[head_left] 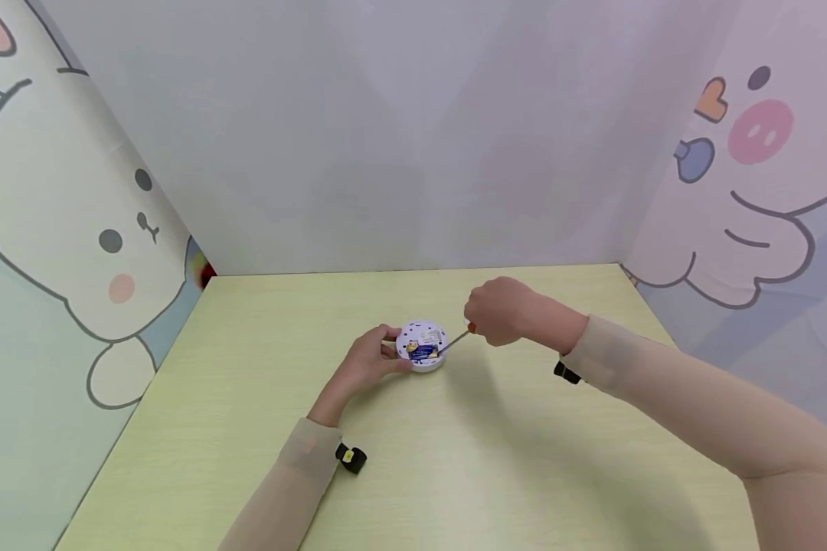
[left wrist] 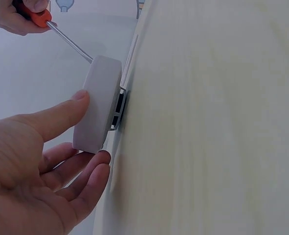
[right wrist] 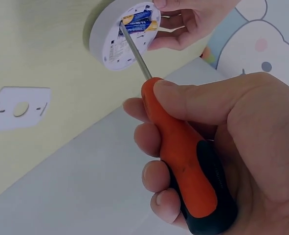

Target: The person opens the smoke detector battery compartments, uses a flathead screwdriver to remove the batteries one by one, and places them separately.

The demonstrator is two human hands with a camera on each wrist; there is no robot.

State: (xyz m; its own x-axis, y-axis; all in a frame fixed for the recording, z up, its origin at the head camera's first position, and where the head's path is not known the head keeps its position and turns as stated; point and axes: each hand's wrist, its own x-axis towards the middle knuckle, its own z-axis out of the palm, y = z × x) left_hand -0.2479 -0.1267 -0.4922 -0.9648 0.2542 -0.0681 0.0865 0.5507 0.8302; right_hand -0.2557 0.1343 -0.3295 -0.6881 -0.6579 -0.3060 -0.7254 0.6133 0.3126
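A round white smoke alarm (head_left: 420, 330) is held up on its edge, tilted, at the middle of the table. My left hand (head_left: 367, 360) grips its rim from the left, thumb on one side and fingers on the other. Blue-and-gold batteries (right wrist: 139, 24) lie in the open compartment on its back. My right hand (right wrist: 261, 132) holds a screwdriver (right wrist: 183, 156) by its orange and black handle. The metal shaft slopes down to the alarm, its tip at the end of the batteries. In the left wrist view, a vented part (left wrist: 118, 108) sticks out of the alarm's front, close to the table.
A white mounting plate (right wrist: 19, 108) with a round hole lies on the pale wooden table (head_left: 214, 421), mostly hidden behind the right hand in the head view. Cloth walls (head_left: 386, 138) with cartoon animals stand behind and at both sides.
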